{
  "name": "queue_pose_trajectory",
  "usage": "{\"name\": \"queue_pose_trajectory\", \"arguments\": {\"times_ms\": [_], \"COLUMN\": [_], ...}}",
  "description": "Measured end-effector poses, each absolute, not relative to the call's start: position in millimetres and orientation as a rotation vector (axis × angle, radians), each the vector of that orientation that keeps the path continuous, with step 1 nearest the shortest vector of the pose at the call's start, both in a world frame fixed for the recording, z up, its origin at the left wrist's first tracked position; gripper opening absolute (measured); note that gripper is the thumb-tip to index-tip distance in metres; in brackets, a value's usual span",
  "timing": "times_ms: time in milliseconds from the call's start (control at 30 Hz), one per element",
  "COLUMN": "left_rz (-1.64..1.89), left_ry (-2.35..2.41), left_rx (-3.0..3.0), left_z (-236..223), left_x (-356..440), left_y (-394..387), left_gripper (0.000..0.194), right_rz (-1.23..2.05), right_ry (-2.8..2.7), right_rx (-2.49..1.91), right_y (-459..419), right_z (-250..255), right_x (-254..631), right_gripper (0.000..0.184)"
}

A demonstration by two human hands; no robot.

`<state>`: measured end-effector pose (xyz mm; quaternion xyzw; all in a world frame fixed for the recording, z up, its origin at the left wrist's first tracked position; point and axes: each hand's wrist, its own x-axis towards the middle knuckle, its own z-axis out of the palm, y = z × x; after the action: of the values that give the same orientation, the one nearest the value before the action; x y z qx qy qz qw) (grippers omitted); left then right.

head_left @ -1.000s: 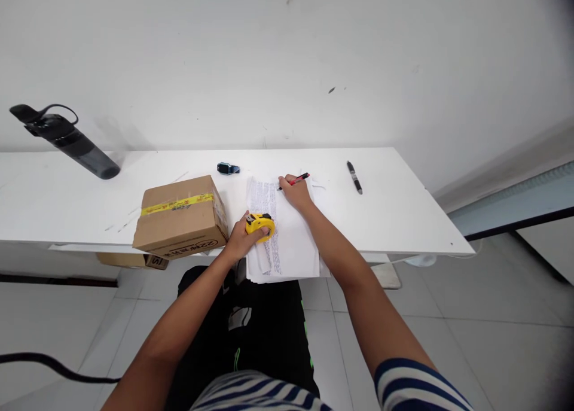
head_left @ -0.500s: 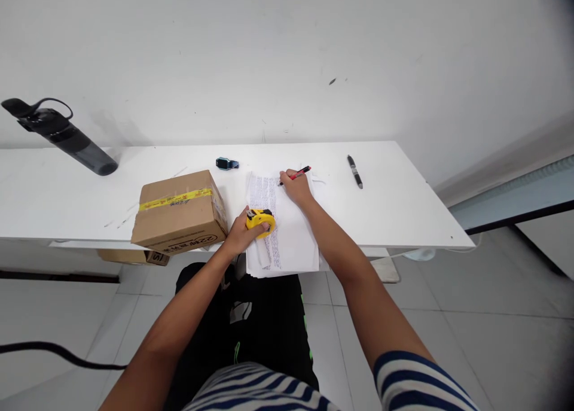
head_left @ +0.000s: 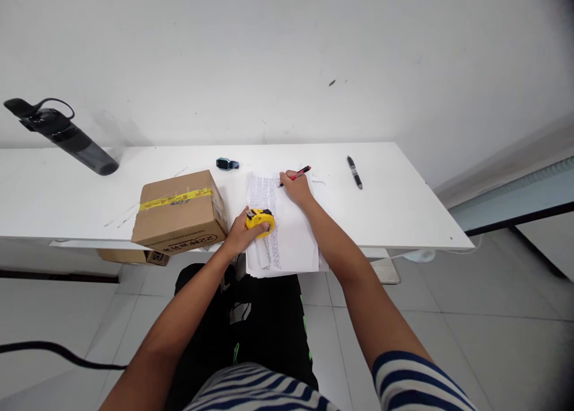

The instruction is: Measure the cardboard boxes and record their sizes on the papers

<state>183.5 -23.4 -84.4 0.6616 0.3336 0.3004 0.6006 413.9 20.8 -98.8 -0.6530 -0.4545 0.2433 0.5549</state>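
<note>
Crowding the box — left hand; papers overhang the table edge.

Left hand curled in grip; right hand farther forward, pinching

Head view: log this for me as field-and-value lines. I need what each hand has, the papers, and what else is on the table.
Left hand: grips yellow tape measure over the papers' left part
Right hand: holds red pen, tip by the writing; contact unclear
Papers: stacked, handwriting down the left part, near end past the table edge
Left of papers: cardboard box with yellow tape; bottle farther left
Beyond box: watch
Right of papers: dark pen
</note>
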Motion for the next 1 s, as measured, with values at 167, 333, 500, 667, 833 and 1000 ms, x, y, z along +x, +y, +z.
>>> {"name": "queue_pose_trajectory", "arguments": {"times_ms": [167, 333, 500, 667, 833, 1000], "left_rz": [0.684, 0.694, 0.699, 0.702, 0.709, 0.64], "left_ry": [0.781, 0.768, 0.778, 0.804, 0.81, 0.787], "left_rx": [1.536, 1.538, 1.542, 1.546, 1.591, 1.944], "left_z": [-82.9, -81.3, -81.9, -83.8, -85.1, -82.5], "left_x": [183.5, 184.0, 183.5, 182.3, 181.6, 184.4], "left_y": [-23.5, -24.3, -24.4, -23.6, -22.6, -23.5], "left_gripper": [0.048, 0.049, 0.049, 0.051, 0.05, 0.036], "right_rz": [0.583, 0.548, 0.59, 0.568, 0.521, 0.541], "right_ry": [-1.061, -1.03, -1.041, -1.012, -0.986, -1.001], "right_rx": [-1.531, -1.547, -1.531, -1.557, -1.588, -1.562], "right_y": [21.2, 21.5, 19.3, 18.6, 18.6, 20.1], "right_z": [-100.0, -100.6, -97.9, -95.9, -94.7, -98.8], "right_x": [414.6, 414.5, 414.2, 413.5, 413.6, 416.0], "right_gripper": [0.033, 0.034, 0.035, 0.034, 0.035, 0.033]}}
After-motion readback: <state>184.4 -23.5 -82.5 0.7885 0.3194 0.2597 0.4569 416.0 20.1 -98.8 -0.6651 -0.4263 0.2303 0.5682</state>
